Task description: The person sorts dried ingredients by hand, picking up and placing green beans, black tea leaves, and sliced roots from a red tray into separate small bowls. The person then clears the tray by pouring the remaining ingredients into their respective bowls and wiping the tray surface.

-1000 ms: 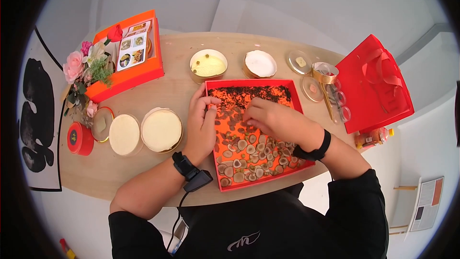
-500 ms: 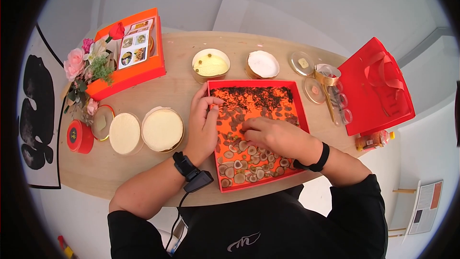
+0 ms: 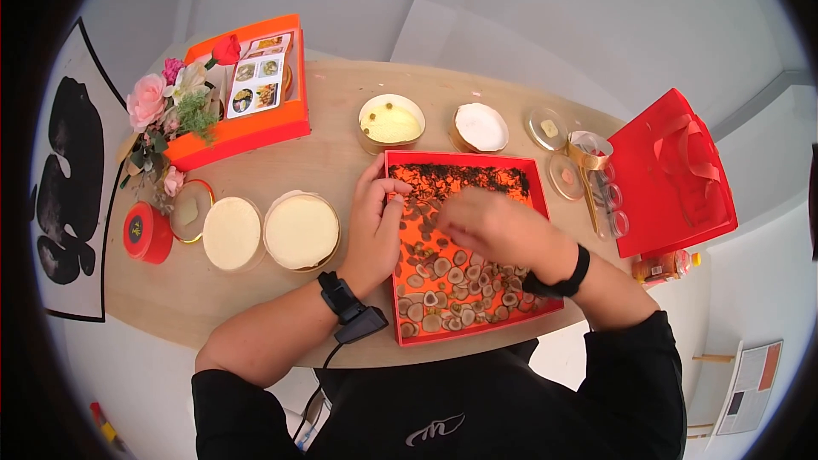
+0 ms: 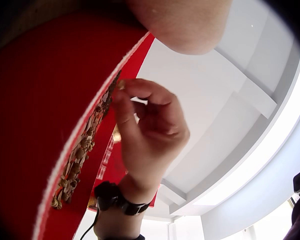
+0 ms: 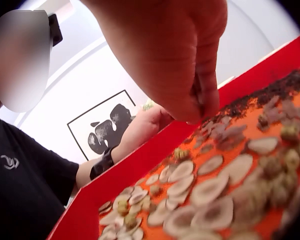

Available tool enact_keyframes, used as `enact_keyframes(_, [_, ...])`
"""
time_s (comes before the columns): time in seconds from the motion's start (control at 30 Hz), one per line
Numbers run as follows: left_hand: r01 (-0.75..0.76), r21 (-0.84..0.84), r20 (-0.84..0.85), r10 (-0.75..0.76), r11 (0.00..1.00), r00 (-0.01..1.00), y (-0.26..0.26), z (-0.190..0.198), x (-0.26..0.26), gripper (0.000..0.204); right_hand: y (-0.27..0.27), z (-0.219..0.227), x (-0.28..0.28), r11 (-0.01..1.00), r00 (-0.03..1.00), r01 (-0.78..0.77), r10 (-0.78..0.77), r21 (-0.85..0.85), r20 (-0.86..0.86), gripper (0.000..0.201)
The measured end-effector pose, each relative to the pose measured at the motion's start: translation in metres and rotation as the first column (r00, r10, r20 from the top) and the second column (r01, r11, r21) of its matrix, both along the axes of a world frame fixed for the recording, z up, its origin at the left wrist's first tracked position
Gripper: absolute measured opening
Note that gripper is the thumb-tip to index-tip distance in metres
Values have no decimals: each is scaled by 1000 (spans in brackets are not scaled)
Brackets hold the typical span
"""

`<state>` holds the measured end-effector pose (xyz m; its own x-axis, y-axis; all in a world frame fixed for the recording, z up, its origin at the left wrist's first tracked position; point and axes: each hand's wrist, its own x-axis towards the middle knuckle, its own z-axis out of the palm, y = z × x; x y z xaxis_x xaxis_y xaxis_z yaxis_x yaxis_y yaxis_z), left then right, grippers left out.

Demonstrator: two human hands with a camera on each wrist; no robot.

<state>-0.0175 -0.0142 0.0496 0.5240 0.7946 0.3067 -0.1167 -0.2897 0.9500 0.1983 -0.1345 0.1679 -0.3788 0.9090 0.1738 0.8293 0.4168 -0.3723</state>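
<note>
A shallow red box with an orange base lies in front of me. Dark dried leaf shreds line its far end, small brown flakes come closer, and pale round dried slices with dark rims cover the near part. Small yellow-green buds lie among the slices. With its fingers curled over the rim, my left hand grips the box's left wall. My right hand is above the middle of the box, pinching a small yellowish bud between thumb and forefinger.
Left of the box stand two tubs of cream-coloured powder, one round tub among them, plus a red tin and an orange box with flowers. Behind are a yellow-powder tub and a white-powder tub. Lids and a red bag stand right.
My right hand was low over the flakes and slices; now it is raised, blurred, and a little farther toward the far end. The left hand stays on the wall. The head view shifted slightly.
</note>
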Motion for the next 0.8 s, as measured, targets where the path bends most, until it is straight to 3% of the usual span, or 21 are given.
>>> enact_keyframes(0.03, [1, 18, -2, -1, 1000, 1000, 0, -1, 0, 21, 14, 5, 2, 1000, 1000, 0, 0, 0, -1, 23])
enact_keyframes(0.1, [4, 18, -17, -4, 1000, 1000, -1, 1, -1, 21, 50, 16, 3, 985, 986, 155, -149, 78, -71, 11])
enact_keyframes(0.23, [18, -1, -3, -18, 1000, 1000, 1, -2, 0, 21, 133, -4, 26, 972, 967, 214, -196, 98, -165, 13])
enact_keyframes(0.37, [2, 36, -2, -2, 999, 1000, 2, -5, 1, 20, 156, -7, 30, 953, 962, 255, -233, 163, -140, 17])
enact_keyframes(0.5, [10, -23, 17, -10, 1000, 1000, 0, -1, 0, 20, 124, 7, 29, 950, 965, 254, -238, 180, -108, 17])
enact_keyframes(0.57, [9, -22, 11, -9, 1000, 1000, 1, -2, 1, 20, 91, 16, 20, 969, 967, 245, -245, -5, -68, 18])
enact_keyframes(0.6, [1, -4, 10, -1, 1000, 1000, 1, -2, 1, 20, 76, 15, 16, 969, 967, 246, -247, -16, -69, 18])
enact_keyframes(0.7, [-1, 3, 4, 1, 1000, 1000, 1, 0, 1, 21, 33, 16, -2, 969, 994, 22, -48, -246, -99, 19])
enact_keyframes(0.8, [3, -18, -11, -3, 1000, 1000, 0, 5, -1, 22, 8, 4, -16, 970, 998, -52, 45, -238, -32, 23])
